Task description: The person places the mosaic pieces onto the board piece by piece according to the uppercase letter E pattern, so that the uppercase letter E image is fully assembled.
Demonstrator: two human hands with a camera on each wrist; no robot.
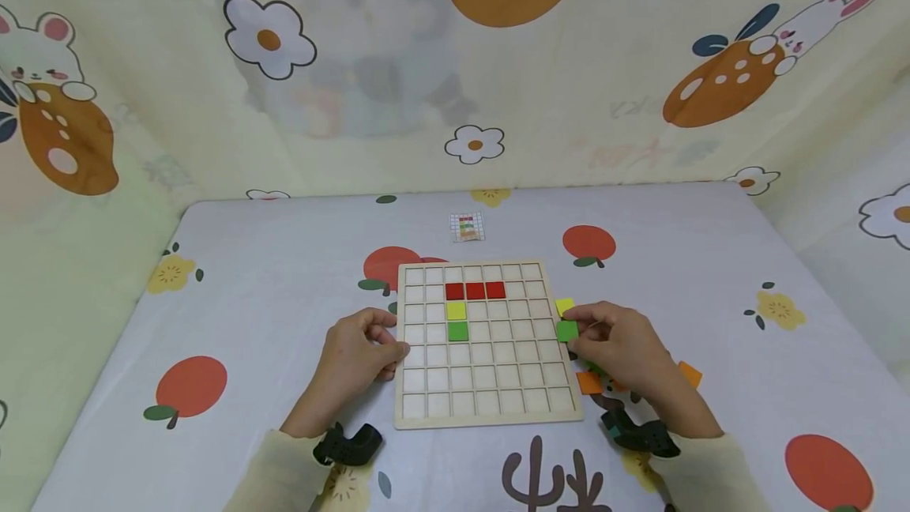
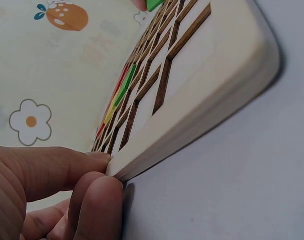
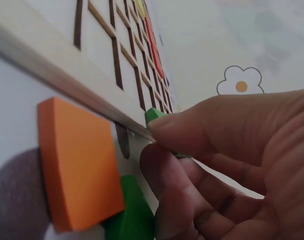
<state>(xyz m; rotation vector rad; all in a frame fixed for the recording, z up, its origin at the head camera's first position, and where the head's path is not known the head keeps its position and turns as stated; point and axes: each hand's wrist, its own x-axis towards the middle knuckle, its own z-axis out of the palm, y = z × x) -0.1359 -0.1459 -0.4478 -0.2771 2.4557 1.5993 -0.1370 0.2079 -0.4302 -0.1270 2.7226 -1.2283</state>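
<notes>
A wooden grid board (image 1: 492, 411) lies flat on the table, its squares white inside. Three red tiles (image 1: 475, 291) sit in a row on it, with a yellow tile (image 1: 456, 310) and a green tile (image 1: 458, 331) in a column beneath the leftmost red. My left hand (image 1: 359, 350) pinches the board's left edge between thumb and fingers, seen closer in the left wrist view. Over the board's right edge, my right hand (image 1: 626, 342) pinches another green tile (image 1: 567, 331) between thumb and finger; the fingers partly cover that tile in the right wrist view.
Loose tiles lie right of the board: a yellow one (image 1: 565, 306), an orange one (image 1: 589, 382), another orange one (image 1: 690, 374) and a green one (image 3: 131, 215), some partly hidden under my right hand. A small pattern card (image 1: 467, 227) lies behind the board.
</notes>
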